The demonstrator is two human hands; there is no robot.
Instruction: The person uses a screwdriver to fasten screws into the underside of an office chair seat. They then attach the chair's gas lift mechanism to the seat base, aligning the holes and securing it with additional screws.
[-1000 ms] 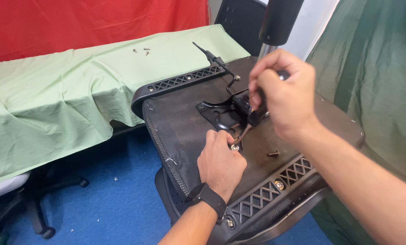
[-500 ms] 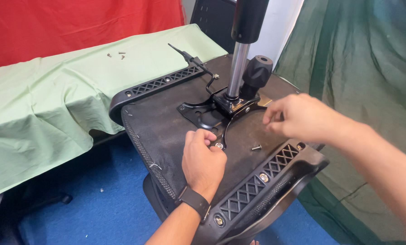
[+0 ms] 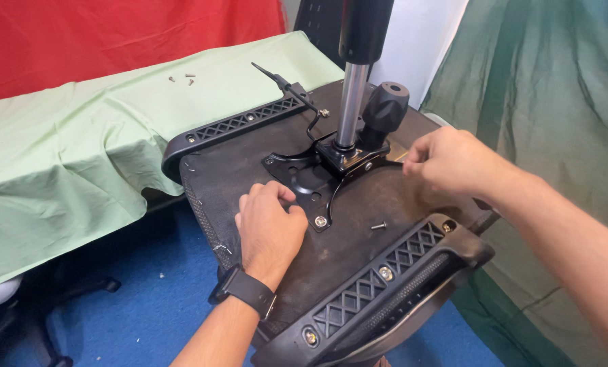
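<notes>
Beside the left hand (image 3: 271, 228), a loose screw (image 3: 379, 225) lies apart.

A table (image 3: 59, 177) draped in a pale green cloth (image 3: 113, 122) carries the upturned chair seat (image 3: 249, 170) on its near corner. Three small screws (image 3: 181, 79) lie loose near the cloth's far edge. Blue floor (image 3: 147, 306) below.
</notes>
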